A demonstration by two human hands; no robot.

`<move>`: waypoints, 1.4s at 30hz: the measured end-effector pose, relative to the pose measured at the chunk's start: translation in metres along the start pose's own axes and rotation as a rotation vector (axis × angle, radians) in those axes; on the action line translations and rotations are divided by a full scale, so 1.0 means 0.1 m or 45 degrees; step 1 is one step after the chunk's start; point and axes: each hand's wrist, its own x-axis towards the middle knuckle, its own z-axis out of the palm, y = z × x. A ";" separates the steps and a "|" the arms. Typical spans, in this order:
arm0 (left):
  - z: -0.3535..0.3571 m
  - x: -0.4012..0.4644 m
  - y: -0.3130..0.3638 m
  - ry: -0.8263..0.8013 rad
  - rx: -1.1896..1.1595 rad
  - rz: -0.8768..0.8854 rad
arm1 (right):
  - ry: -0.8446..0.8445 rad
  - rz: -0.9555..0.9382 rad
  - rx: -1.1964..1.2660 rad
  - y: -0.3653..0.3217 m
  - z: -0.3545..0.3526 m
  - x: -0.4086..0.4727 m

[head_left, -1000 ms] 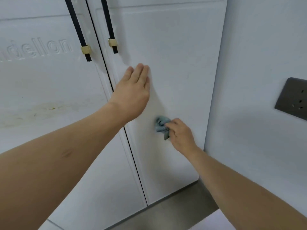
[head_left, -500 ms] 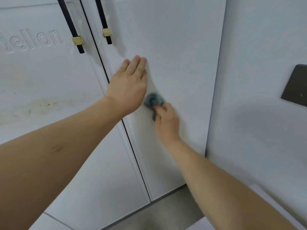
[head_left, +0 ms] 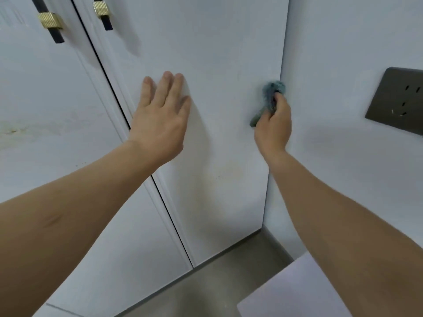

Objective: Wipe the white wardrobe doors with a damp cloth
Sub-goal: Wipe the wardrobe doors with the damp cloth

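Both black door handles with ribbed brass collars are cut off at the frame top. The right hand grips a bunched blue-grey cloth, its lower part hidden, against the right wardrobe door at its outer edge. The left hand lies flat on that smooth white panel, fingers straight.

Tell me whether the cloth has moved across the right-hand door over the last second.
Yes. The cloth, gripped by the right hand, has travelled rightward from mid-panel to the right-hand door's right edge beside the wall.
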 end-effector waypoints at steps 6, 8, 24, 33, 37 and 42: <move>0.01 -0.01 -0.04 -0.006 -0.027 0.017 | -0.258 0.172 -0.235 0.39 0.33 -0.47; -0.01 -0.01 -0.04 -0.030 -0.038 0.015 | -0.332 0.160 -0.179 0.35 0.45 -0.99; 0.16 -0.06 0.33 0.151 -0.219 0.197 | -0.232 0.366 0.002 0.49 0.19 -0.78; 0.31 -0.03 0.32 0.088 -0.070 0.180 | -0.233 0.344 -0.071 1.16 0.34 -0.48; 0.27 -0.03 0.33 0.086 -0.086 0.178 | -0.279 0.368 -0.040 1.00 0.61 -1.22; 0.19 -0.06 0.33 0.108 -0.246 0.146 | -0.400 0.349 0.071 0.49 0.93 -2.20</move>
